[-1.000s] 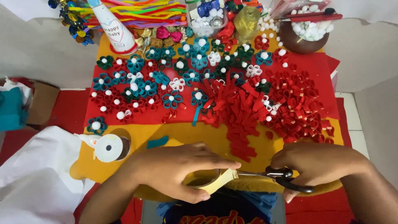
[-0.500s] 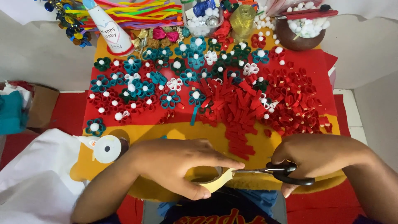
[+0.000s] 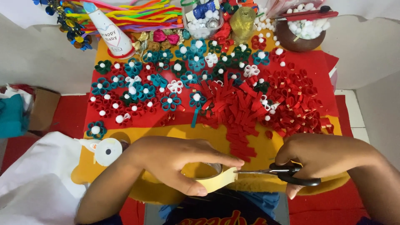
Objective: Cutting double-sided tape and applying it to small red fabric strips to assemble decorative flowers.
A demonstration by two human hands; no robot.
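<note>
My left hand grips a roll of pale yellow tape low in the middle of the view, with a short end of tape pulled out to the right. My right hand holds black-handled scissors, whose blades point left and meet the pulled-out tape end. Both hands hover over the near edge of a yellow felt sheet. Just beyond them lies a heap of red felt strips.
Several felt flowers in teal, red and green with white centres cover a red sheet. Red loops pile at right. A white tape roll lies at left, a paper cone hat and brown bowl of white balls at the back.
Both hands have come slightly closer together. The scissor blades have closed in on the tape end held by my left hand.
</note>
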